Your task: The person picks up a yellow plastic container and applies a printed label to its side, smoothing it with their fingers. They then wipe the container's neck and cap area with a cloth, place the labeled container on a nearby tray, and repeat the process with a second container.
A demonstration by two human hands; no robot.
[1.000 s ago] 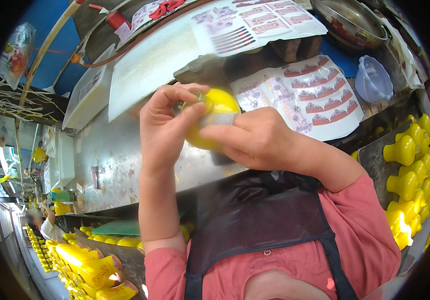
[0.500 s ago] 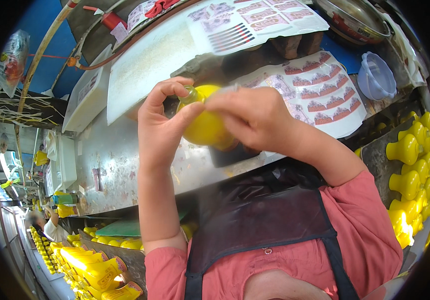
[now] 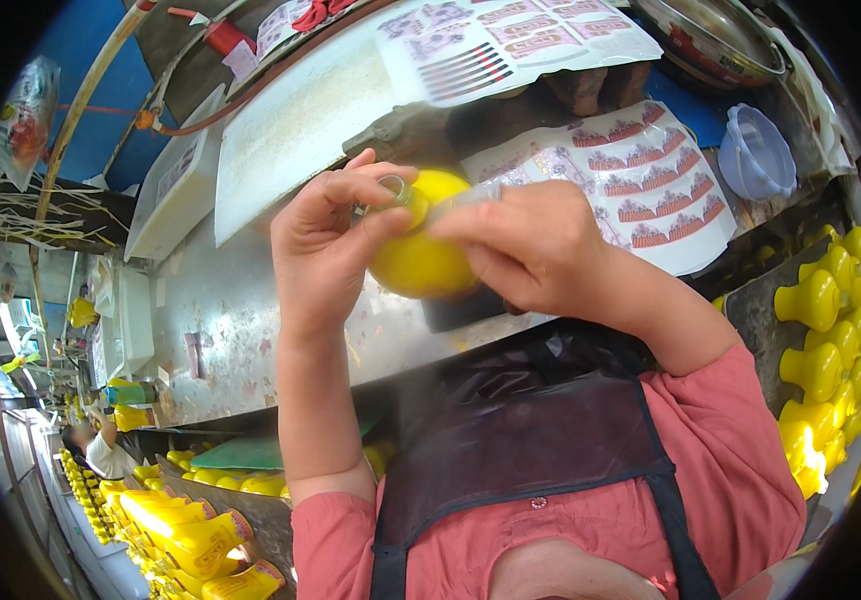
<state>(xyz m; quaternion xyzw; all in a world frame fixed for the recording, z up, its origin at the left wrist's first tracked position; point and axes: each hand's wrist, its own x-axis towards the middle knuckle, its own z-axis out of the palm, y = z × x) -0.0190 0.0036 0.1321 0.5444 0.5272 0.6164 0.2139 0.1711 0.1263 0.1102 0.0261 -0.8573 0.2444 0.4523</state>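
A round yellow bottle is held up over the metal worktable, its clear-rimmed mouth tipped toward me. My left hand closes round its neck, thumb on one side and fingers on the other. My right hand pinches a small, pale, flat piece, blurred by motion, against the bottle's shoulder. The exact kind of this piece cannot be made out. Behind the bottle lies a white sheet of red and purple printed decals.
Another decal sheet lies on the white board at the back. A lilac bucket and metal basin stand back right. Yellow bottles crowd the right and lower left. A co-worker is far left.
The bottle has turned so its mouth faces me more. My right hand and the flat piece have shifted slightly right; my left fingers have changed their grip round the neck.
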